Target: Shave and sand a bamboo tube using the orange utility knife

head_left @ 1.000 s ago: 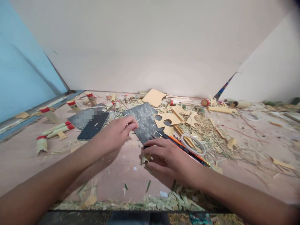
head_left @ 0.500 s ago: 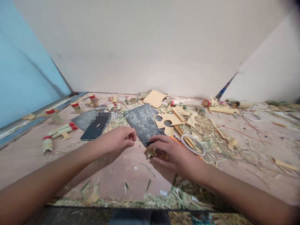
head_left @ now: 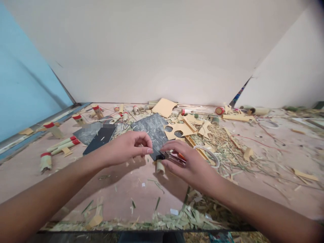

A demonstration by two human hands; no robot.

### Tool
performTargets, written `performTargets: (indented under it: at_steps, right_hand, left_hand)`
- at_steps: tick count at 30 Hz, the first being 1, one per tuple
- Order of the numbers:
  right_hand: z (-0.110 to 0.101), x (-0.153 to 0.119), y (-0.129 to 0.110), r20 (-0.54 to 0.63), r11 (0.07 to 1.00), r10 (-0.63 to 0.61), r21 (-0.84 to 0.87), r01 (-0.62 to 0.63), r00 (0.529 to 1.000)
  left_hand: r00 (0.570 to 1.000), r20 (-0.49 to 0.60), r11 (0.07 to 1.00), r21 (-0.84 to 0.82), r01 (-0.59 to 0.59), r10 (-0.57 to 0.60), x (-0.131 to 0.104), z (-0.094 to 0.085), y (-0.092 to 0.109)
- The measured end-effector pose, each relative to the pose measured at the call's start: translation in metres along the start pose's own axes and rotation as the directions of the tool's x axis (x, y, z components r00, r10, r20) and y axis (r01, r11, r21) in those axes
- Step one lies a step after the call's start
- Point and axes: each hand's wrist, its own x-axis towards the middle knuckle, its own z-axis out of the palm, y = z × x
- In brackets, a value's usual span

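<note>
My right hand (head_left: pixel 186 158) is closed around a slim metal tool (head_left: pixel 174 158) with a bit of orange beside it; its exact kind is hard to make out. The tool's tip is close to a small black piece (head_left: pixel 159 157). Just below the black piece a short, pale bamboo tube (head_left: pixel 160 166) lies on the table, near my right thumb. To the left, my left hand (head_left: pixel 138 143) hovers with curled fingers, thumb tip and fingertips almost meeting; anything between them is too small to see. A dark, scuffed flat sheet (head_left: pixel 152 126) lies behind both hands.
A dark phone (head_left: pixel 100 140) lies left, among several red-topped bamboo pieces (head_left: pixel 46 161). Tan sheet offcuts with round holes (head_left: pixel 183 130), a white ring (head_left: pixel 214 158) and bamboo shavings (head_left: pixel 222 141) cover the right. Shavings also line the front edge. A pale wall (head_left: pixel 157 50) closes the back.
My right hand, earlier over the bamboo tube and black piece, now shows the metal tool in its grip, with the tube uncovered. My left hand has come slightly right and up.
</note>
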Motion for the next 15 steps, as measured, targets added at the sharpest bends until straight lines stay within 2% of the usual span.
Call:
performTargets:
  at_steps: [2, 4, 6, 8, 9, 11, 13, 15]
  right_hand:
    - [0.0, 0.0, -0.003, -0.015, 0.974, 0.111, 0.2, -0.106, 0.994]
    - [0.0, 0.0, -0.007, 0.037, 0.892, 0.191, 0.411, -0.189, 0.981]
    - [0.001, -0.001, -0.01, 0.105, 0.786, 0.21, 0.573, -0.232, 0.972]
    - [0.002, -0.002, -0.013, 0.187, 0.684, 0.21, 0.673, -0.281, 0.96]
    - [0.002, -0.002, -0.014, 0.229, 0.637, 0.207, 0.707, -0.309, 0.951]
    - [0.001, -0.003, -0.016, 0.299, 0.543, 0.198, 0.759, -0.359, 0.933]
    - [0.0, -0.004, -0.017, 0.34, 0.447, 0.19, 0.806, -0.389, 0.921]
    - [-0.001, -0.004, -0.018, 0.355, 0.375, 0.195, 0.835, -0.404, 0.914]
  left_hand:
    - [1.0, -0.028, 0.985, -0.174, -0.007, 0.002, -0.004, 0.004, 0.008]
    - [0.999, -0.052, 0.969, -0.247, -0.022, 0.009, -0.007, 0.01, 0.013]
    - [0.994, -0.097, 0.969, -0.237, -0.067, 0.045, -0.01, 0.018, 0.017]
    - [0.97, -0.209, 0.978, -0.135, -0.158, 0.128, -0.013, 0.025, 0.017]
    - [0.941, -0.276, 0.976, -0.045, -0.215, 0.195, -0.016, 0.028, 0.017]
    - [0.848, -0.366, 0.923, 0.182, -0.339, 0.383, -0.02, 0.033, 0.014]
    - [0.737, -0.351, 0.809, 0.371, -0.456, 0.577, -0.023, 0.037, 0.01]
    - [0.655, -0.288, 0.698, 0.475, -0.536, 0.699, -0.025, 0.04, 0.005]
